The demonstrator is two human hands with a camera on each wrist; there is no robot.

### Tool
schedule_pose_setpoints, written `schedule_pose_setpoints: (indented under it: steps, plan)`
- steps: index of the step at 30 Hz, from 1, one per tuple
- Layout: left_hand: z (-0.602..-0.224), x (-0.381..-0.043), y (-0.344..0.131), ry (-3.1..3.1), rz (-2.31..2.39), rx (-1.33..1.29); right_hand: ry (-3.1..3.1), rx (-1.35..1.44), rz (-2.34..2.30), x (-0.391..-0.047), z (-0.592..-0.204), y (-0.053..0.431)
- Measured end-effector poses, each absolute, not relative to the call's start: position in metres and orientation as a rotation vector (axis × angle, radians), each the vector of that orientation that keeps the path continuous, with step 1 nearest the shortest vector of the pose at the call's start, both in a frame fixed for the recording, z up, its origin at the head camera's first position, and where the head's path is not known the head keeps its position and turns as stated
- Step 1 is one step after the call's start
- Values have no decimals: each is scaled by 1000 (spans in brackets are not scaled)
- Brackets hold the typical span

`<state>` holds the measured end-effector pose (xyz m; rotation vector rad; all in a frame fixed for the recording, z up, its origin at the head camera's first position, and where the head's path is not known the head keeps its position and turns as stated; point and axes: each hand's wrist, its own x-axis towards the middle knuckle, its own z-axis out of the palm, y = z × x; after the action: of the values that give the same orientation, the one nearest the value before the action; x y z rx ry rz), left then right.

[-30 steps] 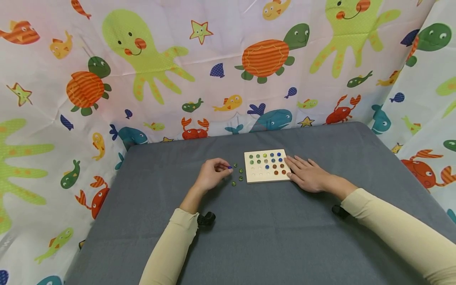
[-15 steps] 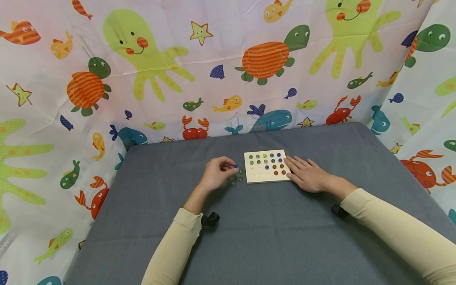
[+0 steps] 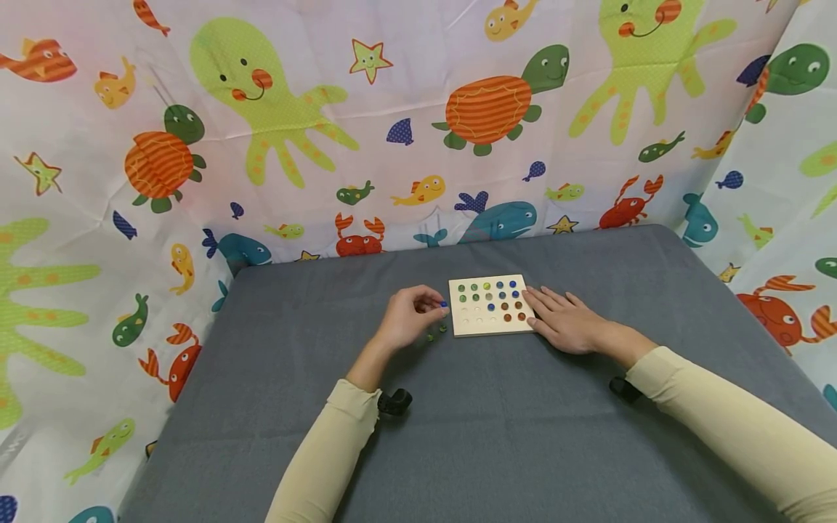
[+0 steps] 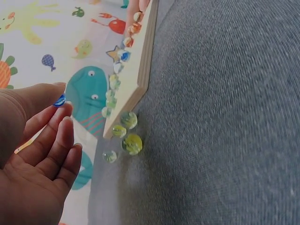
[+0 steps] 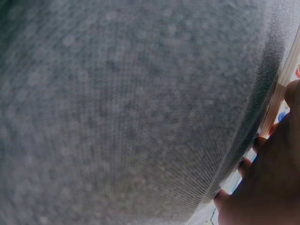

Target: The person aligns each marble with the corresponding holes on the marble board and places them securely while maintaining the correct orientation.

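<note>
Between thumb and index finger, my left hand (image 3: 410,317) pinches a blue marble (image 4: 59,100), held in the air by the left edge of a pale wooden board (image 3: 472,325). Green, yellow, blue and orange-red marbles sit in rows of round hollows on the board; several hollows at its front left hold nothing. My right hand (image 3: 567,322) lies flat with straight fingers at the board's right edge, thumb and fingertips touching it. Several loose clear green-yellow marbles (image 4: 132,144) rest on the cloth left of the board, partly hidden under my left hand in the head view.
A grey cloth (image 3: 523,428) covers the table. Behind it and at both sides hangs a white curtain (image 3: 392,94) printed with sea animals. A black wrist strap mount (image 3: 395,402) sits at my left cuff, another black mount (image 3: 624,389) at my right.
My left hand has moved right with the blue marble, over the loose green marbles and up to the board's left edge. My right hand has stayed in place.
</note>
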<state>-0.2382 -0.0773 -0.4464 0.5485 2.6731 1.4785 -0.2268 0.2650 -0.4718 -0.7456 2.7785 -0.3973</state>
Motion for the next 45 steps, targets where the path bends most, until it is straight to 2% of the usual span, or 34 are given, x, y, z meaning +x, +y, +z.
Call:
schedule_pose_setpoints:
  steps: [15,45]
  plan:
    - [-444,-240,-53,2662,1460,667,2775,-734,-381,-228,-474,266]
    - [-441,-240,-21,2657,1388,688,2766,-740,-405,-230,-477,267]
